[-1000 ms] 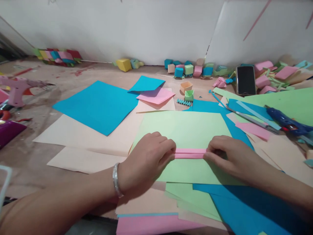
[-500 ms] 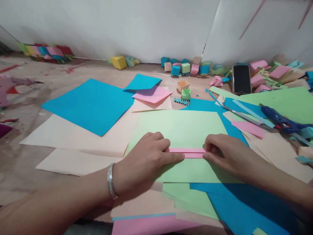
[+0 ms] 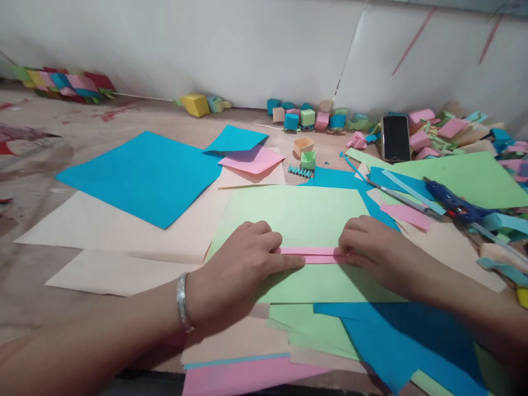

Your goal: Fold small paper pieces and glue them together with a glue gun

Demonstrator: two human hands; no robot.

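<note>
A narrow folded pink paper strip (image 3: 314,254) lies on a light green sheet (image 3: 301,220) in the middle of the work surface. My left hand (image 3: 241,264), with a silver bracelet at the wrist, presses its fingers down on the strip's left end. My right hand (image 3: 373,250) pinches and presses the strip's right end with curled fingers. Only the middle of the strip shows between the two hands.
A big blue sheet (image 3: 140,176), peach sheets (image 3: 111,231) and a folded pink sheet (image 3: 251,159) lie to the left and behind. A blue glue gun (image 3: 454,203), a phone (image 3: 395,137), paper scraps and small paper cubes (image 3: 307,116) sit at the right and back, near the wall.
My left fingers slid right along the pink strip and flattened onto it. The right hand stayed on its end. The view shifted slightly to the right.
</note>
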